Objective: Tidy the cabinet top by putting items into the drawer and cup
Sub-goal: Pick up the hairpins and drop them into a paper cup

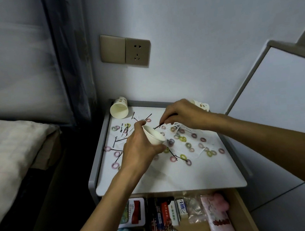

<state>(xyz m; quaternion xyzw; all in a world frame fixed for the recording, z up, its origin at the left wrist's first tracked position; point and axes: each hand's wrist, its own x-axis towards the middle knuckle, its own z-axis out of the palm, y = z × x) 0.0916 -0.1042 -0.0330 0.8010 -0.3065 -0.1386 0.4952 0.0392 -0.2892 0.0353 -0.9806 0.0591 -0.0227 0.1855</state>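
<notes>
My left hand grips a white paper cup tilted with its mouth toward the right, above the white cabinet top. My right hand pinches a black hairpin just beside the cup's mouth. Several small coloured hair rings and black hairpins lie scattered over the top, some on a crumpled white tissue. The open drawer below holds small packets and boxes.
A patterned paper cup lies on its side at the back left corner; another cup sits behind my right hand. A wall socket is above. A bed stands to the left and a white panel to the right.
</notes>
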